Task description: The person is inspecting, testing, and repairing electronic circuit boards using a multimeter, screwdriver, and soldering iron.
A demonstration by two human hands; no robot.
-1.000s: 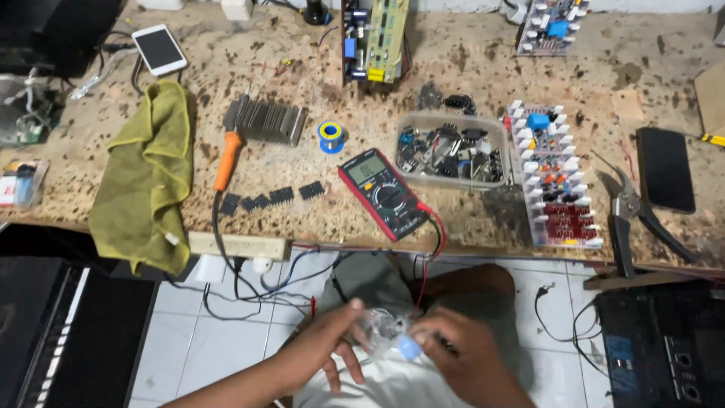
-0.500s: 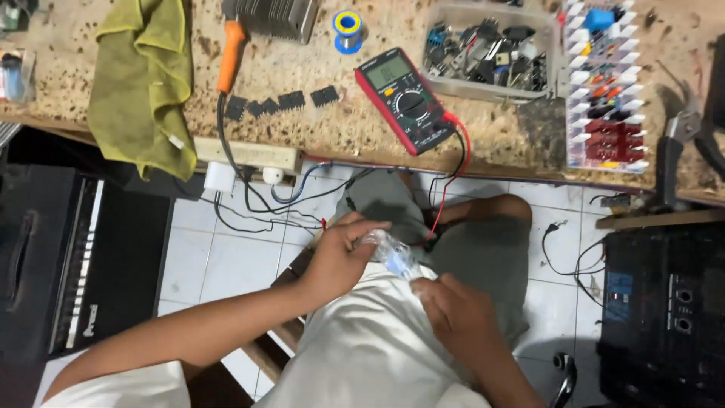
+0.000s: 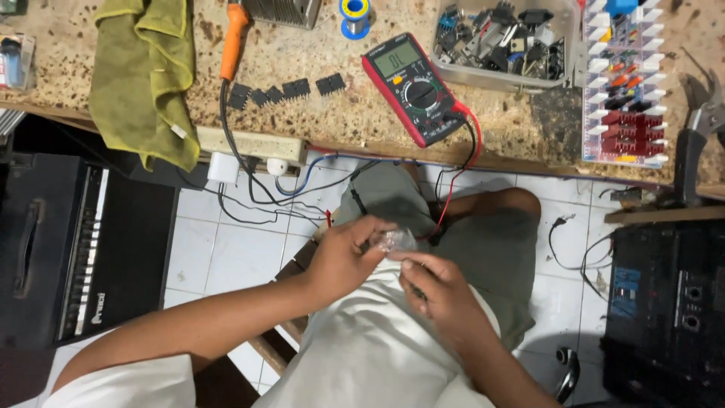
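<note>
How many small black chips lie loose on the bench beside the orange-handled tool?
5. The black chips sit in a row right of the orange-handled tool. More may lie in the clear parts tray or out of view.

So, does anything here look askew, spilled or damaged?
Two things: the olive cloth droops over the bench edge, and cables hang tangled below it. Both hands pinch a small clear packet; contents unclear.

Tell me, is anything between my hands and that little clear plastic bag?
Nothing visible. The left hand and the right hand both touch the clear plastic bag directly, over the lap, below the workbench edge.
</note>
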